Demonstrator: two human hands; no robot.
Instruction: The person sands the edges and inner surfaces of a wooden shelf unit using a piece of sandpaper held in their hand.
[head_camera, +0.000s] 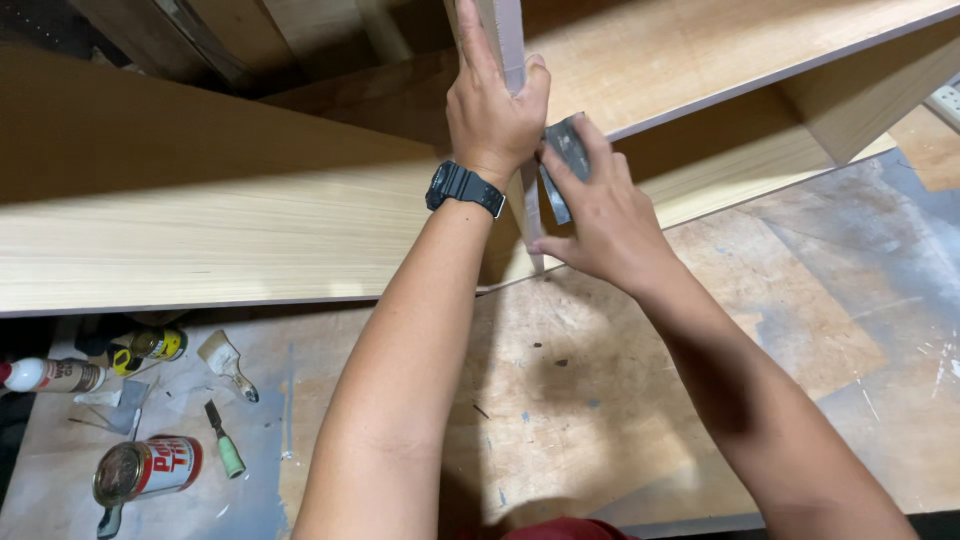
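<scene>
My left hand (492, 105), with a black watch on its wrist, grips the front edge of an upright wooden divider panel (505, 35) inside a light wood cabinet (200, 220). Right beside it, my right hand (598, 215) holds a small dark grey block (562, 150), like a sanding block or scraper, pressed against the divider's pale edge strip (532, 225). Both forearms reach up from the bottom of the view.
The cabinet lies on a stained plywood bench (620, 400). At the left lie a red-labelled tin can (145, 470), a white glue bottle (50, 376), a small yellow-labelled can (155, 345), a paint brush (228, 362) and a green-handled tool (226, 448).
</scene>
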